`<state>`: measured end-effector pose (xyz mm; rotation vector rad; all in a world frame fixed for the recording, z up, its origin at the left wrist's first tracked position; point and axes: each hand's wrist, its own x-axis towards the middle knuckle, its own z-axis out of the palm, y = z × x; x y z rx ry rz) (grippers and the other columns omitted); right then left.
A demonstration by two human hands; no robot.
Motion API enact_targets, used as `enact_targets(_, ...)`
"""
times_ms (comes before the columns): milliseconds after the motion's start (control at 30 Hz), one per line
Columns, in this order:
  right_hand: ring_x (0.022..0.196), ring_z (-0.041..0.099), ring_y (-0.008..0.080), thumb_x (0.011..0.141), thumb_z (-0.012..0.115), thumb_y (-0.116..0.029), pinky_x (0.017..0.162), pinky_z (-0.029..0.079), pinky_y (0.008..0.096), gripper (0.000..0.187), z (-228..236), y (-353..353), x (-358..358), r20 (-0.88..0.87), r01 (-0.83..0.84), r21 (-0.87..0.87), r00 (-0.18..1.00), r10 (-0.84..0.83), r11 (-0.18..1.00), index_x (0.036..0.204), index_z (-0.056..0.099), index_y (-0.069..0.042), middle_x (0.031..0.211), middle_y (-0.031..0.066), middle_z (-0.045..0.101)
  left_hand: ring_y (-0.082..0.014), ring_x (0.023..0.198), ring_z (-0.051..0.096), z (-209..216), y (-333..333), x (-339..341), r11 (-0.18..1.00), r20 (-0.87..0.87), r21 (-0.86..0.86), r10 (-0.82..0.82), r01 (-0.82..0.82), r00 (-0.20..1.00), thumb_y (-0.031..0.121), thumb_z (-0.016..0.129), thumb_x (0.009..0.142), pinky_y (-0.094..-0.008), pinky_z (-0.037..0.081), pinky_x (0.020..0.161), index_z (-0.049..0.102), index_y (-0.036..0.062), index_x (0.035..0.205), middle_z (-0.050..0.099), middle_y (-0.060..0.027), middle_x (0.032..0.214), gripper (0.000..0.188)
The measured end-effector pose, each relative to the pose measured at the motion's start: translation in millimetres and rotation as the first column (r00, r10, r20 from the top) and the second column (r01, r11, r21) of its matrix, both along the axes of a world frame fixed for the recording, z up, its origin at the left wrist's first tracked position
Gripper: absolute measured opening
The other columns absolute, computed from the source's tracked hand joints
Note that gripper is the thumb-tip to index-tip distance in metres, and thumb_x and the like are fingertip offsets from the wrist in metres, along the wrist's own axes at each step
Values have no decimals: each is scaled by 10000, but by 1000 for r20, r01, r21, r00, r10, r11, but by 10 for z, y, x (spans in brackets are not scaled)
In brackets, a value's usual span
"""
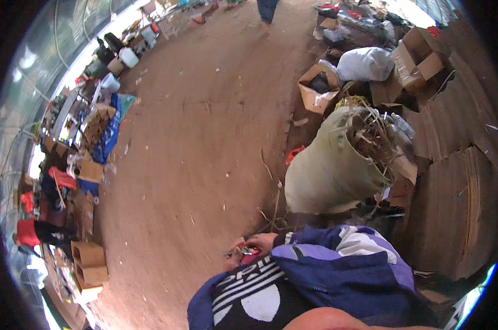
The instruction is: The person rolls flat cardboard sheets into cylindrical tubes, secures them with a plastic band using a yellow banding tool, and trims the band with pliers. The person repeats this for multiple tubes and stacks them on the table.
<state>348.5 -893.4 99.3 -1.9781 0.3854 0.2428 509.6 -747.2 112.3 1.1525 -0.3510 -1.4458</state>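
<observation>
Low in front of my dark top, both hands are close together. My right hand, at the end of a navy and purple sleeve, has its fingers curled inward. Just left of it, my left hand is closed too and partly hidden by my clothing. Between them shows a small red thing beside a bunch of thin, dry-looking bits. What each hand holds is too small to name. Ahead on the right leans a big pale green sack, its mouth full of dry stalks.
Cardboard boxes and a stuffed white bag stand beyond the sack. Flattened cardboard is stacked at the right. Mixed goods and boxes line the left wall. A person's legs show far ahead on the dirt floor; another person in red is at left.
</observation>
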Motion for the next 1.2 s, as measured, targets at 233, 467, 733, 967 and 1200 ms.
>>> enact_targets(233,956,624,382,719,776,-226,796,522,461,512,211,-215,354,104,260,-44,962,-254,965,1197,612,-147,1018,167,643,-157,990,597,144,-538,544,988,90,-56,-138,143,986,394,587,973,-294,482,874,629,13,1237,657,-87,1110,466)
enact_targets(467,976,632,358,715,799,-339,827,528,439,624,245,-573,292,109,271,-49,958,-265,961,1263,586,-131,1102,155,640,-197,1100,601,12,-844,641,959,40,9,-283,282,958,377,568,985,-350,478,954,540,-8,1333,627,-121,1228,519)
enact_targets(733,1080,601,352,815,696,-196,911,497,438,516,-379,-906,-144,-48,-90,104,994,96,990,1290,528,-83,1164,169,615,-163,1077,603,-359,-715,-130,979,136,198,-74,46,988,395,639,935,-326,492,946,561,6,1307,633,-98,1199,543)
enact_targets(967,900,605,203,840,721,-167,780,510,359,406,-709,-846,-695,132,-44,195,991,18,980,1204,560,-86,1005,129,634,-198,1150,582,184,-1036,-679,996,12,7,85,-85,996,352,574,985,-336,457,1010,531,-10,1328,620,-110,1238,501)
enact_targets(1200,808,564,143,876,639,-35,715,484,305,228,-138,-466,-1044,100,66,577,984,-151,814,1093,578,-73,892,21,601,-205,1136,598,314,-448,-1092,996,103,-47,83,-79,991,388,545,994,-327,493,916,524,23,1349,625,-107,1247,510)
